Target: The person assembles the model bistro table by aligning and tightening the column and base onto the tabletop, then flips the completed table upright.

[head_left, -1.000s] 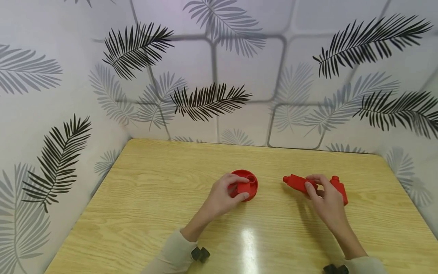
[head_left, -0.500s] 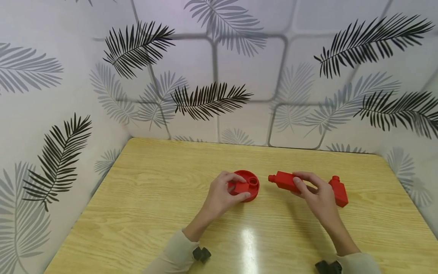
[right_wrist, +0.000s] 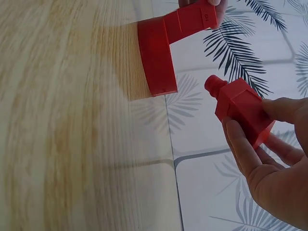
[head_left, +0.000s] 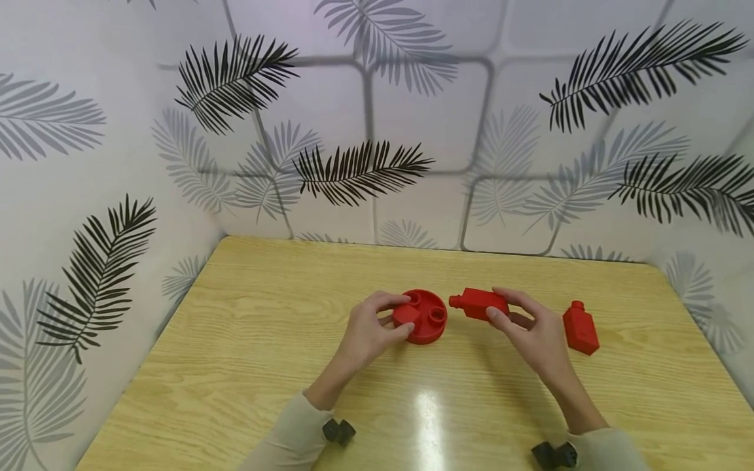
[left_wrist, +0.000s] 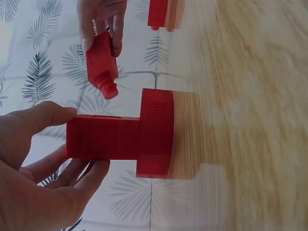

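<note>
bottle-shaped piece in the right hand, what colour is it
The bottle-shaped piece is red; the right wrist view shows it best.

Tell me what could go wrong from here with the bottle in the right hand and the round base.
The red bottle tilts neck-down beside the round base, so it might knock the rim before reaching an open ring. The right hand grips it off the table near its bottom end, so it could slip. The left hand pinches the upright block, not the base, so a bump might shift both.
</note>
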### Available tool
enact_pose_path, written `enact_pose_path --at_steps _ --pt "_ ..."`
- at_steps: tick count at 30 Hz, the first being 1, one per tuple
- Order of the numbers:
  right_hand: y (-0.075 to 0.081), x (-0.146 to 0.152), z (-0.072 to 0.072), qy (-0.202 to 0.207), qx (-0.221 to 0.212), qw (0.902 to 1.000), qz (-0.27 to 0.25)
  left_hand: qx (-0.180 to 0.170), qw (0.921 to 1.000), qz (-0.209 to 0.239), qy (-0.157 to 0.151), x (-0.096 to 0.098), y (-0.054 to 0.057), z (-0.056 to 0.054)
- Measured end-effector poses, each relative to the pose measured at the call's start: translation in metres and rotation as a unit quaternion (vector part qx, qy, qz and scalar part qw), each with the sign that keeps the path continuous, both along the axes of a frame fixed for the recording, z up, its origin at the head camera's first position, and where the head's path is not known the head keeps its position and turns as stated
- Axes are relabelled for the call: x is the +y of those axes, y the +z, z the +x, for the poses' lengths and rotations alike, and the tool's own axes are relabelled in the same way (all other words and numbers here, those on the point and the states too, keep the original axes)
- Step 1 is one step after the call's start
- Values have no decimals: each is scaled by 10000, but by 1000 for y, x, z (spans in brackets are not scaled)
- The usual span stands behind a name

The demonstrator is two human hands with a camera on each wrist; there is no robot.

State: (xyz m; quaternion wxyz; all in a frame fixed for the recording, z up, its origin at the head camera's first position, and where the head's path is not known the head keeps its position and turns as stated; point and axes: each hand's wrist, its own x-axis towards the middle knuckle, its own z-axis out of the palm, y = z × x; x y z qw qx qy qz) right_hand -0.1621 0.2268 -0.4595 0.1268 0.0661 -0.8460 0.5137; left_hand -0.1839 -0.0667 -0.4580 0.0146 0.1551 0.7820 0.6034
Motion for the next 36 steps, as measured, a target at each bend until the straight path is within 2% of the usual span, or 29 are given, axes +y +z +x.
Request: enact_pose_path --at_steps 5,12,15,27,36 --pt "-1 -6 -2 -81 151 9998 -50 -13 9999 151 -59 -7 0 -3" --pt "-3 -12 0 379 295 9975 -523 -271 9987 356 -252 -10 -3 -6" --pt "-3 -14 0 519 351 9959 -647 -274 9986 364 -282 -11 -3 -7" --pt "-10 -23 1 554 484 9969 -294 -101 9994 251 -233 -13 -5 -7" --pt "-12 -28 -1 627 487 9963 -323 -154 9990 305 -274 -12 -5 -6"
